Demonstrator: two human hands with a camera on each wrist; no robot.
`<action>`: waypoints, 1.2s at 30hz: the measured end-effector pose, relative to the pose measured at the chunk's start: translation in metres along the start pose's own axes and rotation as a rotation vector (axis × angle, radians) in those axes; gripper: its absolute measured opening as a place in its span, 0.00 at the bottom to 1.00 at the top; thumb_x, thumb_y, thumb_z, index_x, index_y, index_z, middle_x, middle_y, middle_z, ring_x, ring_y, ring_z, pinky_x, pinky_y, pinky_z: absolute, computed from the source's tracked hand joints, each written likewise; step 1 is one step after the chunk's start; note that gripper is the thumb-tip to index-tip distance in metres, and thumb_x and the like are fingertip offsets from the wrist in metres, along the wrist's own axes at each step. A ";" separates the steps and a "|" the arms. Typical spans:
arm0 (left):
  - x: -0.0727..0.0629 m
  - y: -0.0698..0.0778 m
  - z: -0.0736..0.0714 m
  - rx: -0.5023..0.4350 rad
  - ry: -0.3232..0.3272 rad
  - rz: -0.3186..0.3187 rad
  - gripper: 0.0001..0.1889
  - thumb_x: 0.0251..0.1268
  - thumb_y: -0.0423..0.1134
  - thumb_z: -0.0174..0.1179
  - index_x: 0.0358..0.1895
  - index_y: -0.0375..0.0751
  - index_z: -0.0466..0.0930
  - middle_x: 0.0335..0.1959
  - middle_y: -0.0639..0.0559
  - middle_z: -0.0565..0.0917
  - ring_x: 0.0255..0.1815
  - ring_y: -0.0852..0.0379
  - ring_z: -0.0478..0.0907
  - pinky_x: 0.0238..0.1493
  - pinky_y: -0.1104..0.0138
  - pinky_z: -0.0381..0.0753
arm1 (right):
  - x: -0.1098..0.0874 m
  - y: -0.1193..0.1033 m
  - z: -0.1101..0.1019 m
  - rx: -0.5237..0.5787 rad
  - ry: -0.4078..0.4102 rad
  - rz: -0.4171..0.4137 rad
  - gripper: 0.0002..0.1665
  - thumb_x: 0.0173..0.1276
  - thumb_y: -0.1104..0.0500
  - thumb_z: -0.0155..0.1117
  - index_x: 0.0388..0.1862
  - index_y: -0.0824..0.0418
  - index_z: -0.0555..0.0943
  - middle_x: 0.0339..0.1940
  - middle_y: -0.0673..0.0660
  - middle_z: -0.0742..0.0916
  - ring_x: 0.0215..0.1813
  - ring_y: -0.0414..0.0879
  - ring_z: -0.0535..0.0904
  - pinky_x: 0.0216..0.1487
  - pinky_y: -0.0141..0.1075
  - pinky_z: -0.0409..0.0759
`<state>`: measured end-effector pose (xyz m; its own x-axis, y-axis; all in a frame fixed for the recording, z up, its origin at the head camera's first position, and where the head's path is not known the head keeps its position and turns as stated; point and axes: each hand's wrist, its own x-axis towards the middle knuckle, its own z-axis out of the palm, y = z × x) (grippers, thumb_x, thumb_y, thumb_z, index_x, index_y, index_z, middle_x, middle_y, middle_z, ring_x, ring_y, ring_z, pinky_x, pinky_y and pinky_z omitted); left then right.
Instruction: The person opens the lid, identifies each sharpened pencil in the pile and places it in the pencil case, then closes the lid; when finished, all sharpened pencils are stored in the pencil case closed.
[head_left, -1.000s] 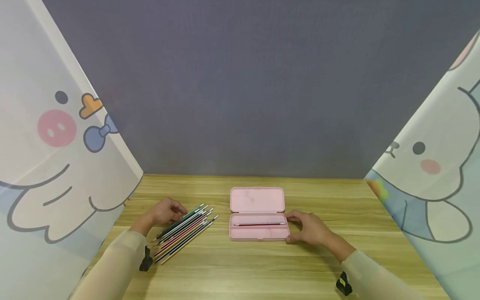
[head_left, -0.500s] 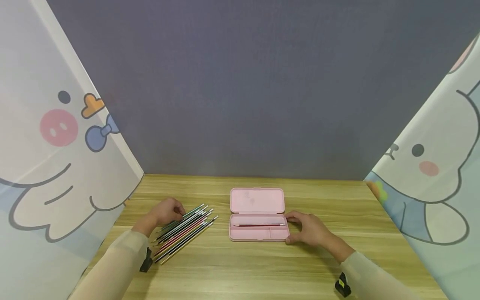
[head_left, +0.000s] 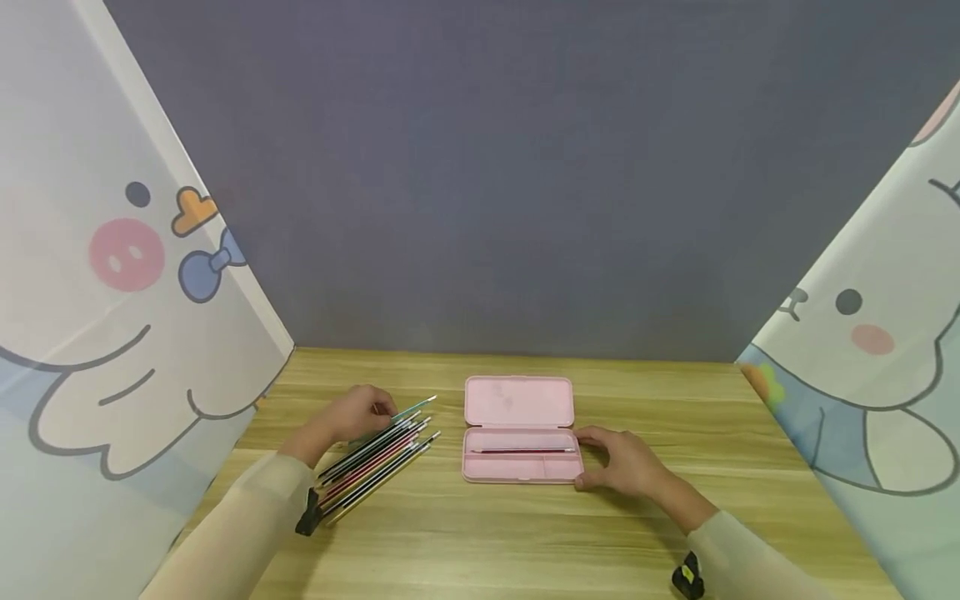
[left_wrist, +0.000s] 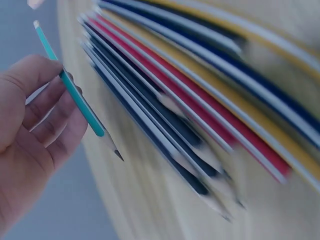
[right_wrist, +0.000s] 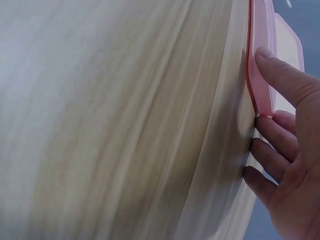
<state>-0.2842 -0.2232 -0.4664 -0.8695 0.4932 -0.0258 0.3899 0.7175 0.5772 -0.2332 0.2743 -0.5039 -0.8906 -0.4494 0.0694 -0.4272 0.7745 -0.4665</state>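
My left hand point(head_left: 358, 414) pinches a teal-green pencil point(left_wrist: 79, 100) between thumb and fingers, its sharpened tip pointing down in the left wrist view. Close beside it lies a bundle of striped pencils point(head_left: 375, 471) in black, red, yellow and dark blue. A pink pencil case point(head_left: 495, 471) stands with its lid laid back, and one dark red pencil point(head_left: 521, 451) lies in its long rear compartment. At the case's right end, my right hand point(head_left: 626, 467) holds it, thumb at the front corner and fingers round the back corner.
The wood-grain table point(head_left: 480, 542) runs back to a grey panel point(head_left: 510, 208). Cartoon-printed panels point(head_left: 90, 333) stand along both sides. A black strap piece point(head_left: 309, 512) shows at the left wrist, close over the pencil bundle's near ends.
My left hand has moved right and up from the bundle's far side, and the teal-green pencil has come away from the others with it. The right hand stays at the case.
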 end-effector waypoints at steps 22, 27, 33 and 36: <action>0.093 0.111 0.063 0.043 -0.201 0.226 0.08 0.64 0.28 0.63 0.39 0.39 0.91 0.35 0.55 0.89 0.36 0.63 0.81 0.41 0.69 0.81 | 0.000 -0.003 -0.001 0.009 -0.018 0.037 0.49 0.48 0.34 0.82 0.68 0.51 0.80 0.62 0.52 0.87 0.64 0.55 0.82 0.62 0.54 0.79; 0.106 0.125 0.081 0.109 -0.204 0.231 0.07 0.63 0.29 0.66 0.37 0.42 0.92 0.34 0.58 0.89 0.34 0.66 0.80 0.41 0.71 0.80 | 0.000 -0.003 0.001 0.024 -0.013 0.042 0.48 0.48 0.35 0.83 0.67 0.52 0.80 0.61 0.53 0.87 0.64 0.56 0.82 0.62 0.54 0.79; 0.115 0.139 0.094 0.125 -0.205 0.190 0.05 0.62 0.31 0.68 0.36 0.44 0.93 0.34 0.58 0.90 0.34 0.67 0.80 0.42 0.71 0.80 | -0.001 -0.001 0.001 0.031 -0.003 0.057 0.49 0.47 0.35 0.84 0.67 0.52 0.81 0.61 0.53 0.87 0.64 0.56 0.82 0.63 0.54 0.79; 0.118 0.143 0.100 0.131 -0.217 0.156 0.04 0.65 0.35 0.69 0.37 0.47 0.93 0.34 0.60 0.89 0.35 0.68 0.80 0.44 0.71 0.80 | -0.001 -0.001 0.000 0.040 0.001 0.054 0.49 0.47 0.36 0.84 0.67 0.53 0.81 0.61 0.54 0.87 0.64 0.56 0.82 0.62 0.54 0.79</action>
<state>-0.3007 -0.0133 -0.4680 -0.7168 0.6856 -0.1269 0.5615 0.6755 0.4780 -0.2319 0.2735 -0.5036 -0.9125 -0.4067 0.0442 -0.3716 0.7791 -0.5049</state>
